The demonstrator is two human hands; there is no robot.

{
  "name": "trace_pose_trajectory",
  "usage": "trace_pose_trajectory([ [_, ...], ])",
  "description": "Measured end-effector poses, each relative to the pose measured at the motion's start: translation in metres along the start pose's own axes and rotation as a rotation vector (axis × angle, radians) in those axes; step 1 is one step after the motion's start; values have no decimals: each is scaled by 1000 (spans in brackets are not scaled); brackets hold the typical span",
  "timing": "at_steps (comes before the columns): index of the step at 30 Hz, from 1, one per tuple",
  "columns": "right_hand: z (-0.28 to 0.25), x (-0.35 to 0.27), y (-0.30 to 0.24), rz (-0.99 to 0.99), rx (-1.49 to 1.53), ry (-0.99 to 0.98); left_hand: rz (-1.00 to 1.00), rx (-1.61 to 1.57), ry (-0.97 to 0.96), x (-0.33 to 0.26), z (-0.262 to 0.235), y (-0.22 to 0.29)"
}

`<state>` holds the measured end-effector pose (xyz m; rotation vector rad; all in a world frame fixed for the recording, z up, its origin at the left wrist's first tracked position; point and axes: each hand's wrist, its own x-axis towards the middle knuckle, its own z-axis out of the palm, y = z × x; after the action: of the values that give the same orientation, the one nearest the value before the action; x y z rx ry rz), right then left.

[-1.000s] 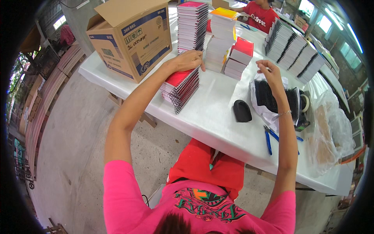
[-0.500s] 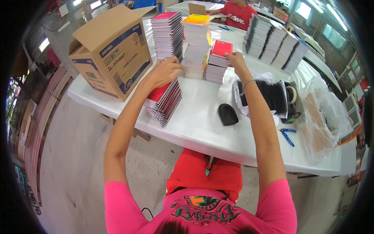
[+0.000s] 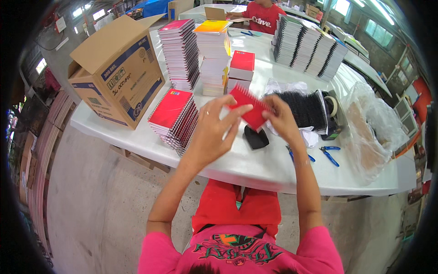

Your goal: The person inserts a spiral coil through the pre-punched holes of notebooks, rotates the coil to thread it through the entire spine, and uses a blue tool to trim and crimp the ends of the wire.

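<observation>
A small red spiral notebook [image 3: 250, 108], slightly blurred, is held tilted above the white table. My right hand [image 3: 282, 118] pinches its right end. My left hand [image 3: 218, 125] is at its other end, fingers apart, with one fingertip over the red cover; whether it bears any weight is hard to see. Left of my hands stands a short stack of red spiral notebooks [image 3: 172, 112]. Beyond the held notebook is a stack of red-covered pads [image 3: 242, 65], with no coil visible. A black rounded object [image 3: 256, 138] lies on the table below the notebook.
Tall stacks of notebooks [image 3: 179, 55] and yellow-topped pads [image 3: 213, 57] stand behind. An open cardboard box [image 3: 123, 77] is at left. Black coils [image 3: 301, 109], blue pliers [image 3: 330, 155] and clear plastic [image 3: 374, 128] lie at right. Another person [image 3: 264, 16] is across the table.
Both hands came back toward me, my left from the spiral stack and my right from the red pad stack. A red spiral notebook is now raised between them. The view shifted slightly.
</observation>
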<state>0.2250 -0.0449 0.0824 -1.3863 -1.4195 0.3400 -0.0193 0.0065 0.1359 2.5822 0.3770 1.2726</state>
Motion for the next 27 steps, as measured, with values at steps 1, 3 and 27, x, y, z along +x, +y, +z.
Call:
trace_pose_trajectory([
  [1, 3, -22, -16, 80, 5, -23, 4, 33, 1, -8, 7, 3],
  [3, 2, -56, -39, 37, -144, -73, 11, 55, -19, -20, 23, 13],
  [27, -139, -49, 121, 135, -1092, 404, -168, 152, -387, -75, 68, 22],
])
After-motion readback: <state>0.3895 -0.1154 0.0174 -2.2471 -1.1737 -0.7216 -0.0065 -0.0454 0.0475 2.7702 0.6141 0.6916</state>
